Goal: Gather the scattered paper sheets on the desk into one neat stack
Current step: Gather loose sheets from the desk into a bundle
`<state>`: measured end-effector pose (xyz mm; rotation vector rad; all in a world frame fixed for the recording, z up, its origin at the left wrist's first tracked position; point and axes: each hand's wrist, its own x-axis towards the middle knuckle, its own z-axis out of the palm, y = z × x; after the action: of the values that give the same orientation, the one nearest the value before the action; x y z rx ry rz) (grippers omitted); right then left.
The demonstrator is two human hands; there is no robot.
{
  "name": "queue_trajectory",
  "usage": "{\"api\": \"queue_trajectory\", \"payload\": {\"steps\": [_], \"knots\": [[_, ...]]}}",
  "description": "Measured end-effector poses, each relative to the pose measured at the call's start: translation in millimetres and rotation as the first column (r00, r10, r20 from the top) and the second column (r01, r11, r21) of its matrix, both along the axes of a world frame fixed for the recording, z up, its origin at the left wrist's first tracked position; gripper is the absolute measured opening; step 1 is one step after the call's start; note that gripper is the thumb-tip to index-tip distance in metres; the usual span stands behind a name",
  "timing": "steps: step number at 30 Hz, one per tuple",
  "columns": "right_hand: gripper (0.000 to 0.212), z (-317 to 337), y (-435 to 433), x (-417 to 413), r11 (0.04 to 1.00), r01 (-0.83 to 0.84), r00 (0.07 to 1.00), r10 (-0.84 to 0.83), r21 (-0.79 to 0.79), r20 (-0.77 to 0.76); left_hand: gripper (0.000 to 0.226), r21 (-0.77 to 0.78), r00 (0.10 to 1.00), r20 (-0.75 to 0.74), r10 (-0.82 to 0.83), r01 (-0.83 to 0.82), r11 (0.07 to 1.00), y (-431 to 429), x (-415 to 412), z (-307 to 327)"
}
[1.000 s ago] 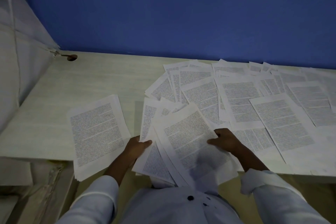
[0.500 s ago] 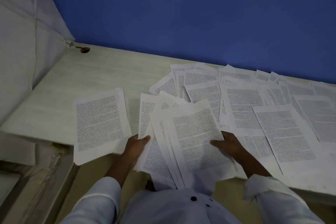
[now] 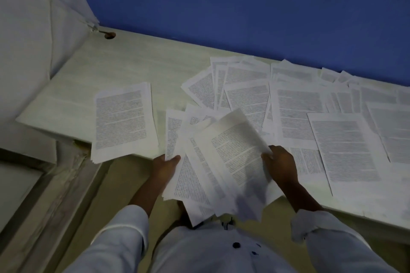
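Centrally, a loose bundle of printed sheets [image 3: 195, 175] was held between both hands over the near edge of the desk [image 3: 144, 62], partly overhanging it toward the person's body. The left hand [image 3: 165, 165] pinched the bundle's left margin, thumb on top; the right hand [image 3: 280, 162] gripped its right margin, fingers curled round the edge. The hands stood apart, one at each side, a hold that probably served to square the fanned, skewed pages before they were set down. The uppermost sheet [image 3: 239, 146] bowed upward at its far corner, showing how thin and limp the paper was. A squared stack [image 3: 124, 119] lay to the left on the desk, apart from the bundle, its near end projecting past the desk edge; it was the likely destination for the bundle. To the right, many scattered sheets [image 3: 297, 115] lay flat and overlapping as far as the blue wall [image 3: 244, 6], so the task appeared well short of finished. All pages were white rectangles bearing dense blocks of black text. The desk surface was pale and matt with a faint grain, and carried a round cable hole [image 3: 109, 35] at its far left corner. Light-coloured sleeves [image 3: 124, 228] covered both forearms.
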<state>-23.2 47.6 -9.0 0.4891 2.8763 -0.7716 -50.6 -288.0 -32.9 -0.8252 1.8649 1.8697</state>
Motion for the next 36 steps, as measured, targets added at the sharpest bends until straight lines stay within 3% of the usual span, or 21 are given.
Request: {"api": "queue_trajectory", "payload": {"steps": [3,7,11,14,17,20,22,24,26,29,33,36], "knots": [[0.028,-2.2,0.3,1.1,0.991,-0.018,0.996,0.03,-0.134,0.089,0.016,0.071,1.0,0.02,0.009,-0.011,0.997,4.6,14.8,-0.3],[0.039,-11.7,-11.5,-3.1,0.992,-0.054,0.988,0.07,-0.115,0.134,0.045,0.246,0.988,0.071,-0.134,0.113,0.963,16.0,31.5,-9.5],[0.063,-12.1,-26.2,-5.9,0.996,-0.074,0.983,0.08,-0.041,0.167,0.035,0.266,0.989,0.08,-0.121,0.096,0.959,29.3,46.9,-8.5],[0.075,-15.6,-23.7,-4.5,0.988,-0.062,0.965,0.096,-0.145,0.245,0.029,0.386,0.99,0.077,-0.118,0.079,0.919,28.2,53.1,-1.3],[0.088,-36.4,-8.6,-7.2,0.969,-0.032,0.962,0.097,-0.246,0.257,0.037,0.488,0.986,0.065,-0.152,0.102,0.867,25.4,53.3,5.8],[0.087,-20.0,-14.6,-3.0,0.969,-0.068,0.97,0.12,-0.238,0.211,0.041,0.474,0.981,0.061,-0.182,0.132,0.871,35.6,48.6,7.9],[0.098,-15.3,-22.8,3.5,0.988,-0.147,0.971,0.152,-0.039,0.184,0.042,0.399,0.979,0.047,-0.199,0.165,0.902,45.4,45.0,6.8],[0.103,-15.8,-34.0,12.9,0.954,-0.281,0.954,0.266,0.109,0.135,0.058,0.312,0.978,0.018,-0.206,0.191,0.931,54.1,42.2,2.1],[0.097,-10.0,-48.7,22.2,0.929,-0.369,0.923,0.371,-0.037,0.099,0.064,0.245,0.983,0.013,-0.186,0.177,0.953,61.4,41.3,-1.2],[0.093,-6.4,-72.9,24.5,0.905,-0.344,0.921,0.378,-0.251,0.098,0.05,0.195,0.993,-0.01,-0.115,0.115,0.974,69.8,40.7,-3.2],[0.113,-10.8,-87.7,19.6,0.898,-0.395,0.878,0.431,-0.192,0.209,0.055,0.233,0.996,-0.029,-0.088,0.092,0.968,75.0,37.8,0.9],[0.113,-11.6,-93.2,20.1,0.917,-0.38,0.885,0.399,-0.124,0.239,0.053,0.294,0.988,-0.015,-0.155,0.152,0.943,77.4,38.0,6.6]]}}
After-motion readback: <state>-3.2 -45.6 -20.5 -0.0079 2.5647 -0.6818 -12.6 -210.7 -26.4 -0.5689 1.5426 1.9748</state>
